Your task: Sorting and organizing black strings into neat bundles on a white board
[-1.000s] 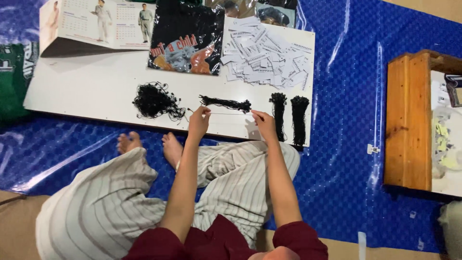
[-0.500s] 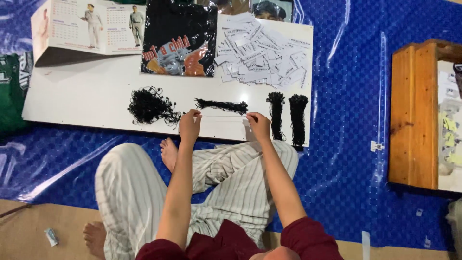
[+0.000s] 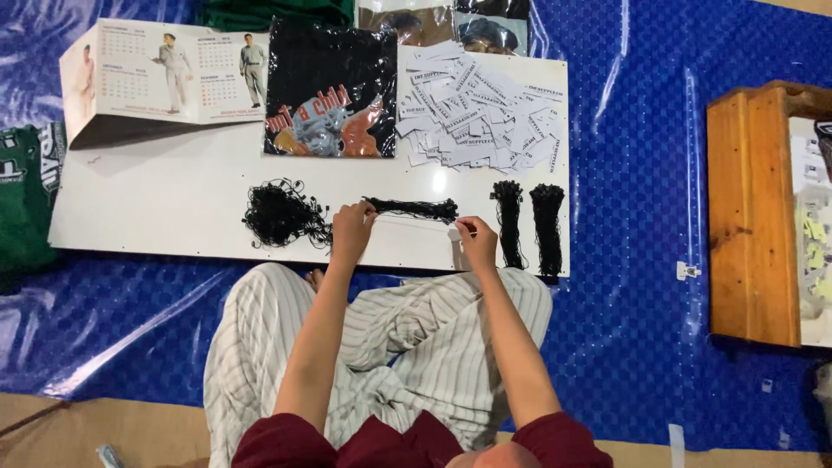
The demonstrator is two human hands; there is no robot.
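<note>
I see both hands at frame centre on the white surface [image 3: 173, 199]. Left hand [image 3: 351, 230] pinched shut on one end of a thin black string [image 3: 416, 218], right hand [image 3: 477, 243] pinched on the other end with a small white tag [image 3: 454, 232] (string taut between them). Tangled string pile [image 3: 282, 214] just left, tag heap [image 3: 485, 108] above.

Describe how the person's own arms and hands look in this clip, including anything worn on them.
Both forearms are bare from the upper arm down. Short dark red sleeves cover only the upper arms at the bottom of the head view. The left hand and right hand wear no gloves; no watch, bracelet or ring is visible, though the fingers are too small to be certain. No markings show on either arm.
</note>
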